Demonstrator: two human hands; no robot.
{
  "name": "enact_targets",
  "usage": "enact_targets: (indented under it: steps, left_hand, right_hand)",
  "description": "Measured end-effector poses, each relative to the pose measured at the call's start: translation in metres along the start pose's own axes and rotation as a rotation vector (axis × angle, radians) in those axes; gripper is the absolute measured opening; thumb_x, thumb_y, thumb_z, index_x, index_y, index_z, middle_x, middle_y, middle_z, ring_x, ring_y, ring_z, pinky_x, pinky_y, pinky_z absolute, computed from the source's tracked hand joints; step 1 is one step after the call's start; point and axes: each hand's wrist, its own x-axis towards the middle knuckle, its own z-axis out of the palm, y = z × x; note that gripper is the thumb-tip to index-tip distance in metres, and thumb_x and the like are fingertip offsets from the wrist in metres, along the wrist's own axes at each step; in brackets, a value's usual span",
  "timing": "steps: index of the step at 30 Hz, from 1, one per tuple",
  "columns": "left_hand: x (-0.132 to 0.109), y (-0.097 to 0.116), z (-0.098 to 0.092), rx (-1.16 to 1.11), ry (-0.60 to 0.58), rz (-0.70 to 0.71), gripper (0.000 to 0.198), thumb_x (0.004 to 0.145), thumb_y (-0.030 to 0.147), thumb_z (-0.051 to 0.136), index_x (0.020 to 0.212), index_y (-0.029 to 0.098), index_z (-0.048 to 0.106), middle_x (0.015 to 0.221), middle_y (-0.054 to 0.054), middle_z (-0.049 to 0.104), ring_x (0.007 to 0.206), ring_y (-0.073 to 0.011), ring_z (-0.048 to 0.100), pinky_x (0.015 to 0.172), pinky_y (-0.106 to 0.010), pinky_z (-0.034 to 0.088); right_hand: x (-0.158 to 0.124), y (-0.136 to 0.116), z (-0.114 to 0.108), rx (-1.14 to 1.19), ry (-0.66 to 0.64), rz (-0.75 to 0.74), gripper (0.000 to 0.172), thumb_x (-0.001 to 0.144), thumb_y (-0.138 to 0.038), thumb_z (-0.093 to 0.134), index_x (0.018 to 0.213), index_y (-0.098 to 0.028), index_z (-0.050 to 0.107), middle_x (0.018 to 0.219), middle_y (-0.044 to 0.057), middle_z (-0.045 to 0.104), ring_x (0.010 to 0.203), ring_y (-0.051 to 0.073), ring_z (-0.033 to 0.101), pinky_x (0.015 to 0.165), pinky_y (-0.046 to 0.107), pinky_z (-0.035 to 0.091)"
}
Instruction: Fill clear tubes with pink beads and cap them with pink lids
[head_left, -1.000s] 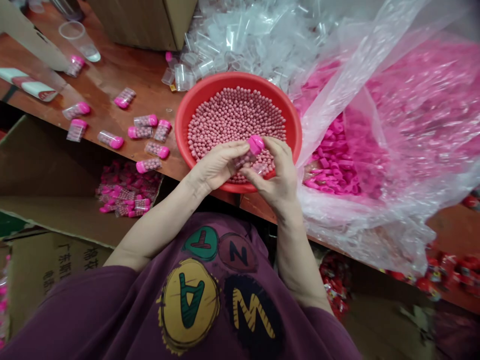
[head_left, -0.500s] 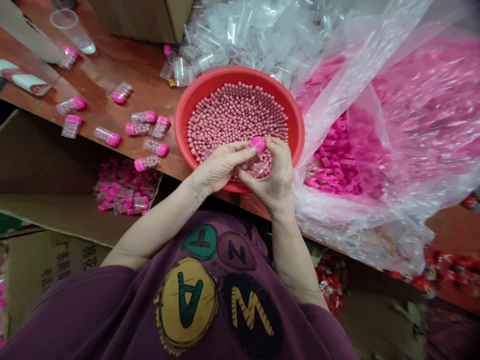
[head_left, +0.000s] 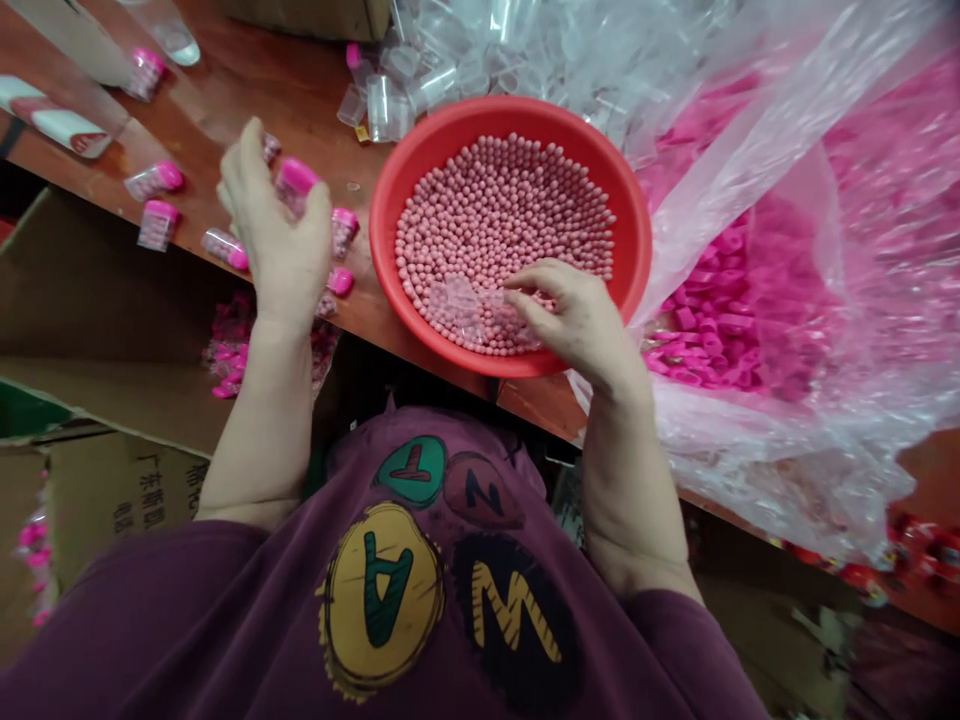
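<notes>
My left hand [head_left: 277, 225] is over the table at the left, thumb and fingers spread. Between them, slightly blurred, is a small clear bottle with a pink cap [head_left: 298, 176]; the fingers do not look closed on it. My right hand [head_left: 581, 315] reaches into the red bowl [head_left: 386, 255], its thumb and fingertips at the end of a clear plastic tube [head_left: 493, 298]. More clear tubes [head_left: 452, 300] rest on the pink beads [head_left: 502, 205] that fill the bowl.
Capped bottles of beads [head_left: 157, 225] lie along the table's left side. Clear tubes [head_left: 442, 85] are heaped behind the bowl. A plastic bag of pink caps [head_left: 724, 320] lies to the right. Below the left edge stands a cardboard box [head_left: 112, 330] holding more capped bottles.
My left hand has moved from the bowl to the bottles at the left with a pink-capped bottle. My right hand has dropped to the tubes in the bowl. The view has shifted slightly.
</notes>
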Motion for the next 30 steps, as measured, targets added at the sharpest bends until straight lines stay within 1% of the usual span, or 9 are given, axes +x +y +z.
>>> enact_targets:
  steps: [3,7,11,15,18,21,25,28,30]
  left_hand:
    - [-0.005,-0.004,0.011,0.164,0.110,0.243,0.046,0.088,0.008,0.085,0.127,0.025,0.068,0.143,0.002,0.065,0.146,-0.0205,0.046,0.138,-0.034,0.024]
    - [-0.021,-0.006,0.050,0.128,-0.333,0.313,0.007,0.095,0.021,0.078,0.101,0.024,0.076,0.116,-0.004,0.077,0.127,-0.0281,0.062,0.127,-0.045,0.040]
    - [-0.038,0.000,0.078,0.464,-0.620,0.440,0.026,0.099,0.013,0.059,0.118,0.017,0.077,0.123,-0.012,0.079,0.126,-0.0316,0.067,0.119,-0.050,0.049]
    - [-0.046,0.024,0.101,0.744,-0.585,0.534,0.034,0.105,0.014,0.050,0.129,0.014,0.074,0.130,-0.018,0.077,0.127,-0.0340,0.065,0.114,-0.050,0.053]
    - [-0.039,0.040,0.110,0.905,-0.632,0.562,0.035,0.106,0.013,0.047,0.127,0.012,0.074,0.130,-0.021,0.074,0.128,-0.0366,0.064,0.113,-0.052,0.053]
    - [-0.017,0.037,0.110,1.018,-0.721,0.578,0.038,0.108,0.016,0.040,0.116,0.010,0.076,0.133,-0.024,0.069,0.135,-0.0419,0.055,0.115,-0.058,0.050]
    - [0.012,0.011,0.124,0.831,-0.908,0.594,0.044,0.114,0.037,0.039,0.101,0.017,0.075,0.115,-0.019,0.069,0.136,-0.0413,0.046,0.128,-0.063,0.036]
    - [0.017,-0.002,0.155,0.967,-1.081,0.616,0.020,0.098,0.021,0.056,0.094,0.016,0.075,0.101,-0.016,0.068,0.116,-0.0353,0.058,0.111,-0.052,0.047]
    - [0.014,-0.003,0.179,1.045,-1.186,0.620,0.011,0.085,0.014,0.062,0.087,0.015,0.073,0.098,-0.014,0.067,0.102,-0.0310,0.063,0.096,-0.045,0.050]
  right_hand:
    - [0.019,-0.007,0.028,-0.145,-0.135,-0.017,0.024,0.099,-0.029,0.083,0.121,-0.022,0.079,0.120,0.012,0.080,0.110,0.032,0.071,0.103,0.050,0.058]
    - [0.032,-0.017,0.041,-0.249,-0.182,0.007,0.013,0.103,-0.021,0.072,0.109,-0.014,0.081,0.106,0.015,0.081,0.102,0.033,0.072,0.099,0.050,0.056]
    - [0.028,-0.012,0.031,0.054,0.056,0.120,0.016,0.101,-0.019,0.065,0.105,-0.017,0.081,0.100,0.008,0.083,0.090,0.025,0.074,0.088,0.040,0.057]
    - [0.019,0.002,0.032,0.390,0.240,0.303,0.016,0.101,-0.031,0.065,0.106,-0.020,0.077,0.094,0.003,0.080,0.084,0.020,0.073,0.081,0.036,0.061]
    - [0.006,0.002,0.029,0.394,0.369,0.269,0.025,0.103,-0.042,0.070,0.118,-0.023,0.075,0.107,0.004,0.080,0.090,0.020,0.074,0.085,0.037,0.064]
    - [-0.025,0.001,0.006,0.195,0.501,0.240,0.029,0.107,-0.050,0.070,0.123,-0.027,0.076,0.120,0.004,0.080,0.100,0.021,0.075,0.094,0.040,0.065]
    - [-0.094,0.033,-0.050,-0.023,0.652,0.408,0.032,0.113,-0.052,0.060,0.115,-0.027,0.078,0.101,0.003,0.079,0.091,0.021,0.075,0.091,0.041,0.066]
    - [-0.145,0.076,-0.086,-0.273,0.683,0.632,0.024,0.108,-0.038,0.062,0.102,-0.022,0.079,0.092,0.005,0.078,0.091,0.023,0.075,0.095,0.043,0.063]
    - [-0.163,0.098,-0.097,-0.405,0.589,0.756,0.022,0.103,-0.027,0.060,0.099,-0.021,0.081,0.093,0.008,0.079,0.094,0.026,0.075,0.099,0.046,0.062]
